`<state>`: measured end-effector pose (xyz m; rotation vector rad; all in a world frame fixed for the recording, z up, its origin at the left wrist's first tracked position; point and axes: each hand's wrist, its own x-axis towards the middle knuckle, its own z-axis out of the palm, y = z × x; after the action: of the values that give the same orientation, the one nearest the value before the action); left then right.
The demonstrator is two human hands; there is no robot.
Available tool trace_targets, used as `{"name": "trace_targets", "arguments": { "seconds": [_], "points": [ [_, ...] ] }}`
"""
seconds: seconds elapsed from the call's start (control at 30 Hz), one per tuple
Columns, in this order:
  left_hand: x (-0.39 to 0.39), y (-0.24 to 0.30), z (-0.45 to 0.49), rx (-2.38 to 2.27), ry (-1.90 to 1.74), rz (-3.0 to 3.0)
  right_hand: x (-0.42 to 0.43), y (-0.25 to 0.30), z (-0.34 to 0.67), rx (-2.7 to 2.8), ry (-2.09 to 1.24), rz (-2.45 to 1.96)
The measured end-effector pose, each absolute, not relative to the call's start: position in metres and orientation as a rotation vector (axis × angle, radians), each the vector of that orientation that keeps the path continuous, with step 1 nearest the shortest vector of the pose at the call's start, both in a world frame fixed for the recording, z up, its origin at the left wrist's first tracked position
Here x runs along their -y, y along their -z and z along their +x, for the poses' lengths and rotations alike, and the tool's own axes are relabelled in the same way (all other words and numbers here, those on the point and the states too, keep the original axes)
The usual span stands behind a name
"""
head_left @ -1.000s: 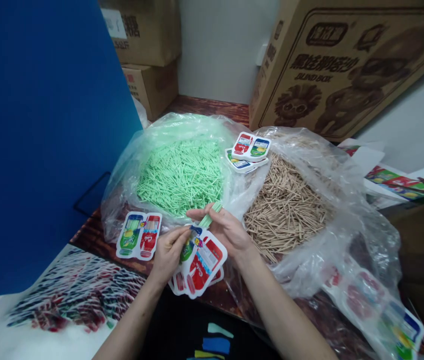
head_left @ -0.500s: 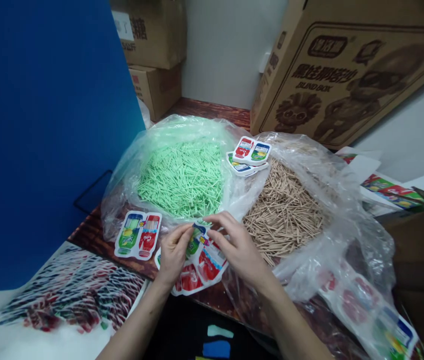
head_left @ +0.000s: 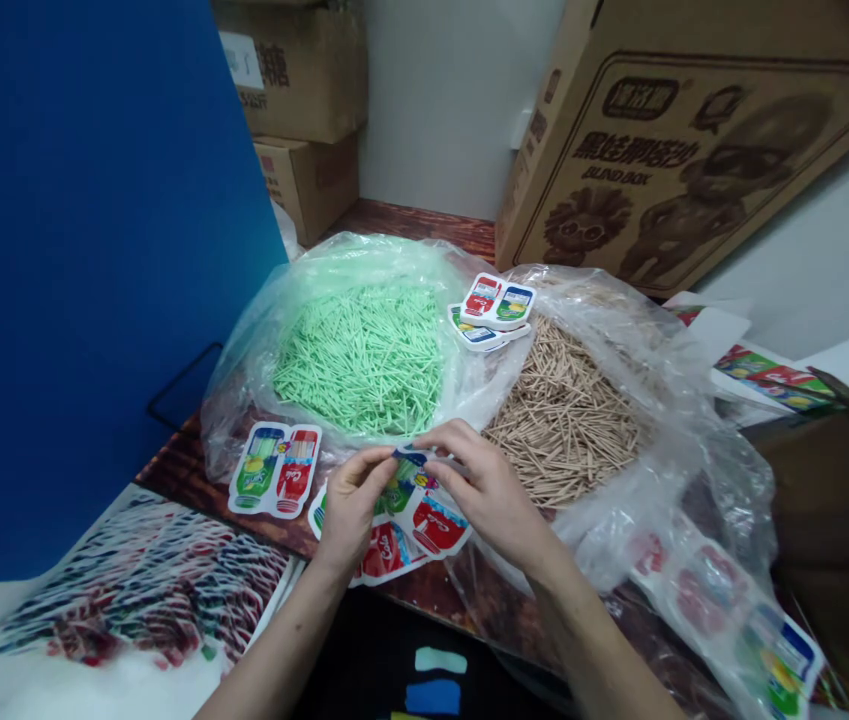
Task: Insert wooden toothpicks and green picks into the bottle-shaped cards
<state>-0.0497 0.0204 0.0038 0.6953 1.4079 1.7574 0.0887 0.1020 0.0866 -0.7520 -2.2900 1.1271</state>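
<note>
My left hand (head_left: 353, 505) pinches the upper left edge of a bottle-shaped printed card (head_left: 439, 525) between thumb and forefinger. On the same card's upper right edge, my right hand (head_left: 488, 490) grips with its thumb and fingers. The card has a green bottle half and a red "Cola" half. Under it lies another such card (head_left: 386, 552), partly covered. To the left, a similar card pack (head_left: 274, 470) lies flat, with thin sticks showing in its windows. Just beyond my hands sit pale green sticks (head_left: 364, 360) and, at the right, brown sticks (head_left: 566, 420).
Clear plastic bags (head_left: 461, 385) surround the stick heaps, with a small stack of card packs (head_left: 495, 305) between them. A blue panel (head_left: 94, 280) stands at left. Cartons (head_left: 694, 170) are behind. More printed cards (head_left: 776, 660) lie at lower right, partly under plastic.
The held card has shifted slightly right and tilted, its red half rising off the card beneath. Both hands keep their grip. The view has moved slightly.
</note>
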Motion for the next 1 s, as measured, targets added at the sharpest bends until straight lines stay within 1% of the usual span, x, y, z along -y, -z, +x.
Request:
{"name": "trace_targets", "arguments": {
  "seconds": [0.17, 0.27, 0.37, 0.47, 0.63, 0.73, 0.83, 1.0],
  "points": [
    [-0.024, -0.011, -0.048, -1.213, -1.715, 0.644, -0.107, -0.090, 0.092, 2.393, -1.106, -0.696],
    [-0.025, -0.020, -0.051, -1.110, -1.530, 0.704, -0.110, -0.095, 0.094, 2.440, -1.063, -0.685],
    [-0.025, -0.027, -0.054, -1.066, -1.322, 0.763, -0.110, -0.096, 0.098, 2.397, -1.118, -0.699],
    [-0.024, -0.028, -0.054, -1.123, -1.243, 0.767, -0.109, -0.090, 0.106, 2.340, -1.130, -0.834],
    [-0.019, -0.014, -0.053, -1.276, -1.267, 0.810, -0.098, -0.061, 0.119, 2.306, -0.927, -0.997],
    [-0.016, -0.006, -0.052, -1.283, -1.157, 0.878, -0.083, -0.044, 0.118, 2.244, -0.798, -1.062],
    [-0.016, -0.004, -0.049, -1.316, -1.035, 0.967, -0.071, -0.033, 0.114, 2.209, -0.655, -1.038],
    [-0.019, -0.017, -0.039, -1.472, -1.081, 1.094, -0.064, -0.027, 0.114, 2.102, -0.528, -0.975]
  ]
}}
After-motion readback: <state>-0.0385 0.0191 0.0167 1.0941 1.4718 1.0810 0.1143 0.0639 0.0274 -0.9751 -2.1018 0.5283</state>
